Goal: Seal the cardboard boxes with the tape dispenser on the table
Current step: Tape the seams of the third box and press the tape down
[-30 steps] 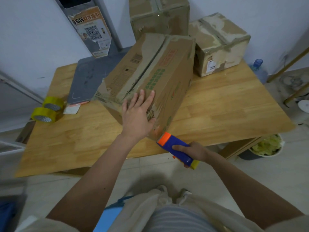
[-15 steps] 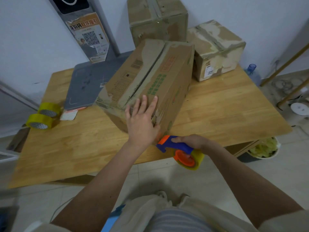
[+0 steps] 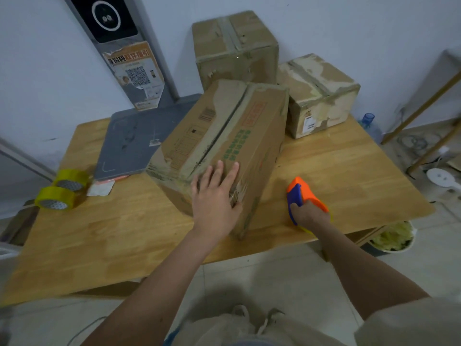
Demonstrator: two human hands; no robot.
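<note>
The right hand (image 3: 308, 216) is gripping the orange-and-blue tape dispenser (image 3: 300, 193) right of centre, over the table (image 3: 349, 176). The left hand (image 3: 214, 196) is lying flat, fingers spread, on the near cardboard box (image 3: 224, 143). Three boxes are standing closed; their contents are hidden. Two yellow tape rolls (image 3: 62, 192) are sitting at left.

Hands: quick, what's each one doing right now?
Left hand: open, flat on the big box.
Right hand: closed, holding the tape dispenser.
</note>
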